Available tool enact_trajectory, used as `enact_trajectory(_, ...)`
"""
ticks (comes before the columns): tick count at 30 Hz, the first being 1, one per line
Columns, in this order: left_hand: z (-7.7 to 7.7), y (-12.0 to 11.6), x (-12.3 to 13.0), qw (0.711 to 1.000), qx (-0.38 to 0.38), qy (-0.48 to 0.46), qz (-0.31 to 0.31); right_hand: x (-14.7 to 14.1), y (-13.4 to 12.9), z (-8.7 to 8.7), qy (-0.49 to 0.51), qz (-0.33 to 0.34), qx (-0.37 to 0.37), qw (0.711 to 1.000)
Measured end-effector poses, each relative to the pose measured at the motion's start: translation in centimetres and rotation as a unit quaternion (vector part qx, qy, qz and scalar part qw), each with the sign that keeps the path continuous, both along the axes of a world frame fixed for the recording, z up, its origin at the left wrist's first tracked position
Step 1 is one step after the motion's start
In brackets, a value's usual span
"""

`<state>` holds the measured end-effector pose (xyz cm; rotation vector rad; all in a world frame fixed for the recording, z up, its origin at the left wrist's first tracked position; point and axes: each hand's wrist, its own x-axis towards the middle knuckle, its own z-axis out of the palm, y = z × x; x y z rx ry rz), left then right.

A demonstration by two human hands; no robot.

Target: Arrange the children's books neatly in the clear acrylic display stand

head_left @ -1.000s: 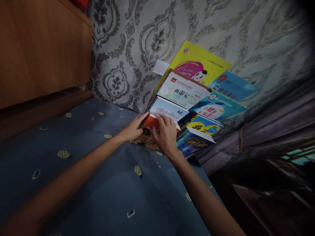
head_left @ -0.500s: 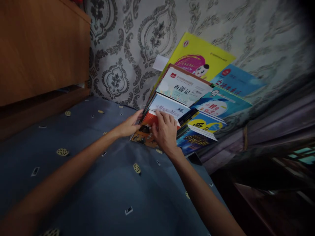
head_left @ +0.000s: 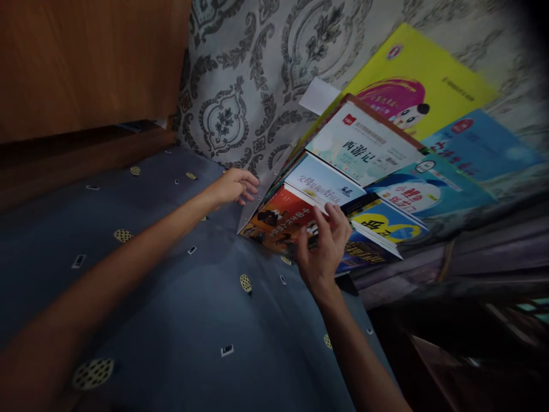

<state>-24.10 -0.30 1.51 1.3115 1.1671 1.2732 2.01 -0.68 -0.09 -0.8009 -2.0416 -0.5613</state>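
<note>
My left hand (head_left: 234,187) hangs beside the left end of a stepped stack of books, fingers loosely bent and apart, with nothing in it. In front of the lowest left book, an orange-red one (head_left: 278,217), my right hand (head_left: 326,249) has its thumb and fingers spread and curved. It holds nothing; whether its fingertips touch the covers I cannot tell. Behind stand a pale blue book (head_left: 319,177), a whitish book (head_left: 364,143) and a tall yellow book (head_left: 450,68). To the right are a teal book (head_left: 454,180) and a blue-and-yellow book (head_left: 390,220).
The books stand against a wall with grey patterned wallpaper (head_left: 225,117). Beneath my arms spreads a dark blue cloth (head_left: 171,320) printed with pineapples. A wooden cabinet (head_left: 94,63) is at the upper left, a greyish-purple curtain (head_left: 412,266) at the right.
My left hand has come away from the side of the books. The right hand has drawn off the orange-red book's top, uncovering more of its cover. The view has shifted, bringing the books closer.
</note>
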Motion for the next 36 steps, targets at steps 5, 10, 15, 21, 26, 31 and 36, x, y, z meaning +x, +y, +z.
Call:
enact_trajectory(5,-0.8,0.0,1.5,0.995,-0.017,0.095,-0.034,2.3,-2.0,-3.1,0.016,0.031,-0.067,0.997)
enact_trajectory(10,-1.7,-0.1,2.4,0.969,0.009,0.235,-0.080,4.0,-2.4,-6.4,0.075,0.006,-0.172,0.982)
enact_trajectory(15,-1.9,-0.1,2.2,0.951,0.025,0.293,-0.096,5.2,-3.0,-7.8,0.084,0.002,-0.195,0.977)
enact_trajectory(21,-0.1,-2.0,2.3,0.893,0.069,0.424,-0.135,9.4,-3.6,-8.0,0.125,-0.016,-0.203,0.971)
enact_trajectory(26,-0.1,-5.1,6.1,0.880,0.088,0.409,-0.224,14.6,-2.6,-8.4,0.235,-0.067,-0.212,0.946)
enact_trajectory(31,-4.0,-5.6,13.3,0.921,0.115,0.310,-0.206,18.0,0.2,-9.1,0.415,-0.099,-0.210,0.880)
enact_trajectory(36,-8.2,-3.4,20.2,0.942,0.177,0.268,-0.101,18.6,2.6,-10.0,0.452,-0.040,-0.263,0.851)
